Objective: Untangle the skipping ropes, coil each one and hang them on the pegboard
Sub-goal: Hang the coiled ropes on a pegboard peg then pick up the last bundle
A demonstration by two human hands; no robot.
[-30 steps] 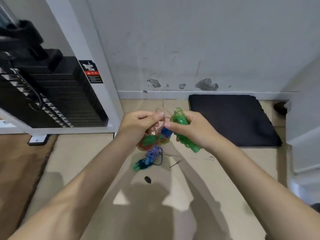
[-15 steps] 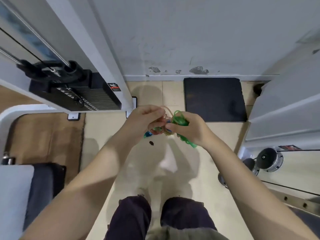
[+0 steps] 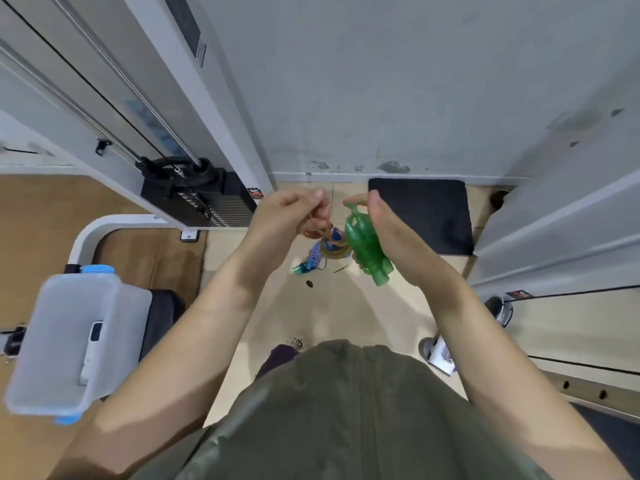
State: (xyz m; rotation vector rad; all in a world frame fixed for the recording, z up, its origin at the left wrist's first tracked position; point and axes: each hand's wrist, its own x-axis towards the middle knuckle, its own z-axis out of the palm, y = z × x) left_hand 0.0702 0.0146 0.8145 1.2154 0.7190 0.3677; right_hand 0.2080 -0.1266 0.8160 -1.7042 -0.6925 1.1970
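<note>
Her right hand [image 3: 391,233] grips 2 green handles [image 3: 367,245]; the left hand [image 3: 287,220] pinches a clear rope [image 3: 317,230]. Tugging hard could tighten the knot.

A black square mat [image 3: 420,216] lies flat on the pale tiled floor [image 3: 346,317], right up against the grey wall [image 3: 363,81]. The wall has a few dark chipped spots [image 3: 393,166] low down. On the left stands a white metal gym machine [image 3: 194,98] with a stack of black weight plates [image 3: 207,202] and thin shiny rods. Beside it the floor is brown wood [image 3: 45,209]. A see-through plastic box with blue clips [image 3: 69,341] sits at the left. A small dark speck [image 3: 309,284] lies on the tiles. A white frame with black cables [image 3: 571,237] is on the right.
</note>
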